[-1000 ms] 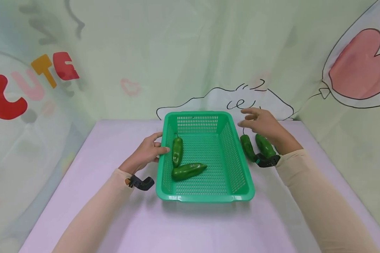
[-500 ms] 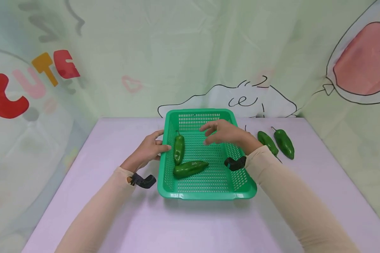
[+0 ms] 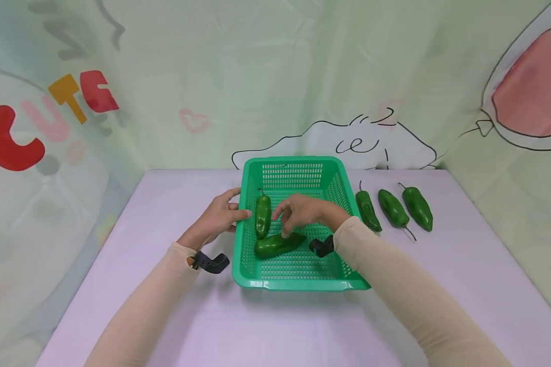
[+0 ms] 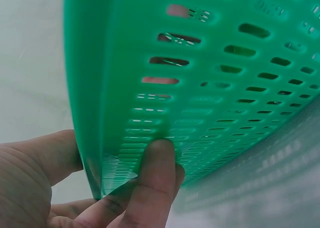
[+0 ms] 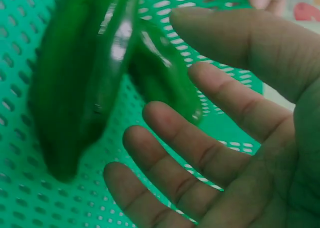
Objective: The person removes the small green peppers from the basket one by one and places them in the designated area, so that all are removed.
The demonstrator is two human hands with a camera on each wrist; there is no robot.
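Note:
A green plastic basket (image 3: 298, 284) with perforated walls stands on the table. My left hand (image 3: 218, 216) grips its left rim; in the left wrist view the thumb and fingers (image 4: 152, 180) pinch the wall from both sides. Two green peppers lie inside: one pepper (image 3: 263, 216) points lengthwise along the left wall, and another pepper (image 3: 273, 247) lies crosswise below it. Over the crosswise pepper hovers my right hand (image 3: 300, 210), its fingers spread and loosely bent. The right wrist view shows the nearer pepper (image 5: 85, 83) beside those fingers (image 5: 165, 123), with nothing held.
Right of the basket, three more peppers lie on the table: a slim one (image 3: 367, 210) near the wall, a middle one (image 3: 394, 208) with its stem toward me, and an outer one (image 3: 419, 208). A printed curtain (image 3: 202, 102) hangs behind the table (image 3: 174, 193).
My right hand has moved left from above the peppers on the table, over the basket's right wall, and down toward the crosswise pepper. The left hand keeps its grip on the rim.

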